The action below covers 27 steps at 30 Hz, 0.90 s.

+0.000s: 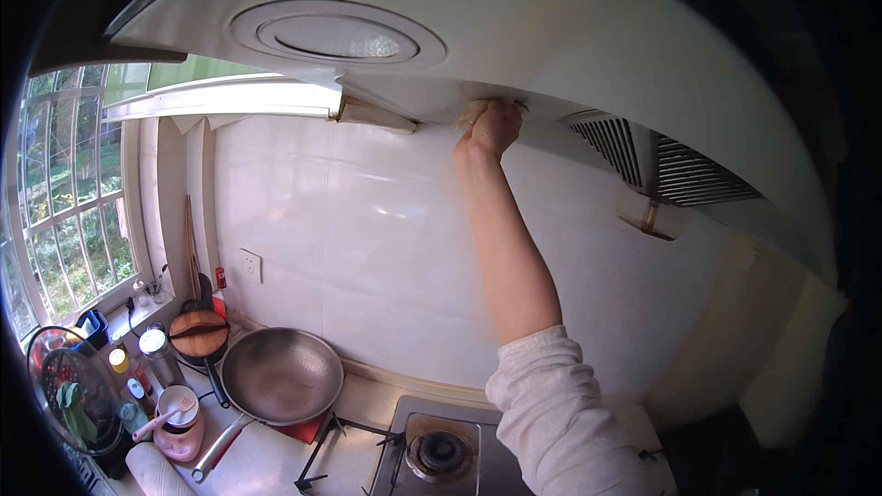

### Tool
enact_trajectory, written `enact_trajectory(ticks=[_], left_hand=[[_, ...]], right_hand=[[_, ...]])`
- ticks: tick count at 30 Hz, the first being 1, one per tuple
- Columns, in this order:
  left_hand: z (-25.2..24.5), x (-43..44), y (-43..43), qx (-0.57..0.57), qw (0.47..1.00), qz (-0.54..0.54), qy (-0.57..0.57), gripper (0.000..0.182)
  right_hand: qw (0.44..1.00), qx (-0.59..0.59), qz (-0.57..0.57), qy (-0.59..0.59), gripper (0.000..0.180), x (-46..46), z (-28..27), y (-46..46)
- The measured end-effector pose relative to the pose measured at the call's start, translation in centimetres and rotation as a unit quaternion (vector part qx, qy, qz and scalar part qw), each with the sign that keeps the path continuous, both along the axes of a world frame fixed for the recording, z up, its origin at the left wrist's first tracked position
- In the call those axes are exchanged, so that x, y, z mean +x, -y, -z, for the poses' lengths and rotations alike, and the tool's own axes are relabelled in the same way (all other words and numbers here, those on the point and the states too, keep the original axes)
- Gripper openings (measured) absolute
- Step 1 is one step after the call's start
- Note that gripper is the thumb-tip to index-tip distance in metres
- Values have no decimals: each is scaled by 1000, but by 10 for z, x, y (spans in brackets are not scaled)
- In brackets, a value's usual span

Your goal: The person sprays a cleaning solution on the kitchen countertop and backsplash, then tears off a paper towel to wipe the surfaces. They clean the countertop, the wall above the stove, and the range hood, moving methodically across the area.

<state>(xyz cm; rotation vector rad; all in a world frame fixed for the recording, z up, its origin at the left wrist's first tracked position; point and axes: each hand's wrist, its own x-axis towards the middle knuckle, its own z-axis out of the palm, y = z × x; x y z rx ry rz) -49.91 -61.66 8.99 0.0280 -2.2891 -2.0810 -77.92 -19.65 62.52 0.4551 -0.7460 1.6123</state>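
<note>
My right hand (pixel 497 129) is raised at arm's length to the underside of the white range hood (pixel 524 27). It is closed around a pale beige cloth (pixel 473 113), whose edges stick out on both sides of the fist. The cloth is pressed against the hood's inner rear surface, left of the dark slatted vent grille (pixel 672 167). A small amber oil cup (pixel 650 217) hangs under that grille. Left of the hand, an oval lamp (pixel 344 38) is set into the hood. My left hand is out of view.
Below is a gas stove burner (pixel 441 452), with a loose pan support (pixel 331 420) on the counter. A steel wok (pixel 282 375) stands left of it, its handle pointing forward. Bottles, a pink small appliance (pixel 180 435) and a paper roll (pixel 157 472) crowd the left, near a barred window (pixel 76 200).
</note>
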Motion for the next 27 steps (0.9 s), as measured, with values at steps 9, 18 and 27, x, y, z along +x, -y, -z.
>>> enact_trajectory(ticks=[9,18,27], left_hand=[[-35,21,7,-177,983,-9,-56,32],[-22,42,18,2,999,-25,-41,32],[-70,58,12,-6,991,20,-130,24]], right_hand=[[986,-100,-2,135,26,-68,-15,-103],[962,-78,-256,54,9,-53,-8,-81],[927,110,-358,-1,20,84,29,52]])
